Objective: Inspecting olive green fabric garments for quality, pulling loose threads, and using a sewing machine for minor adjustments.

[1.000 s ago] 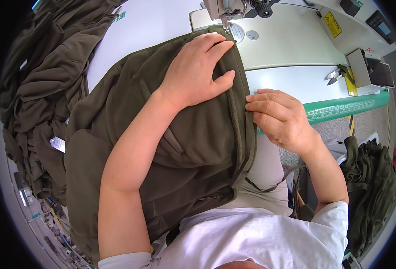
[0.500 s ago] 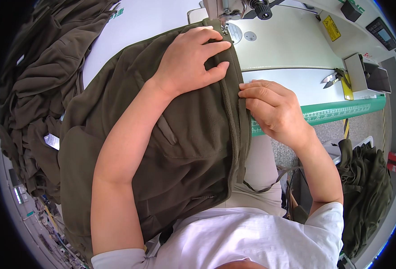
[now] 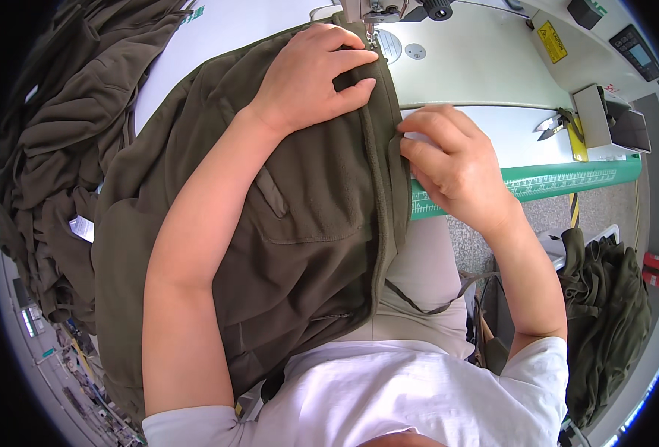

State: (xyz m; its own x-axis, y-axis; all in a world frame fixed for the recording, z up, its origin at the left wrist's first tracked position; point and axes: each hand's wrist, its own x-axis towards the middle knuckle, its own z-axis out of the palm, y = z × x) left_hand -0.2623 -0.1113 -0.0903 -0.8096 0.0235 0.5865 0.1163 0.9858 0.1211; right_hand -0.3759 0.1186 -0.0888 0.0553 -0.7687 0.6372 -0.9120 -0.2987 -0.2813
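Pressing olive garment (image 3: 307, 216), both hands flat.

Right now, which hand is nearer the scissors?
Right. The right hand pinches the garment's edge, with the scissors just to its right on the table; the left hand lies flat on the fabric, farther left.
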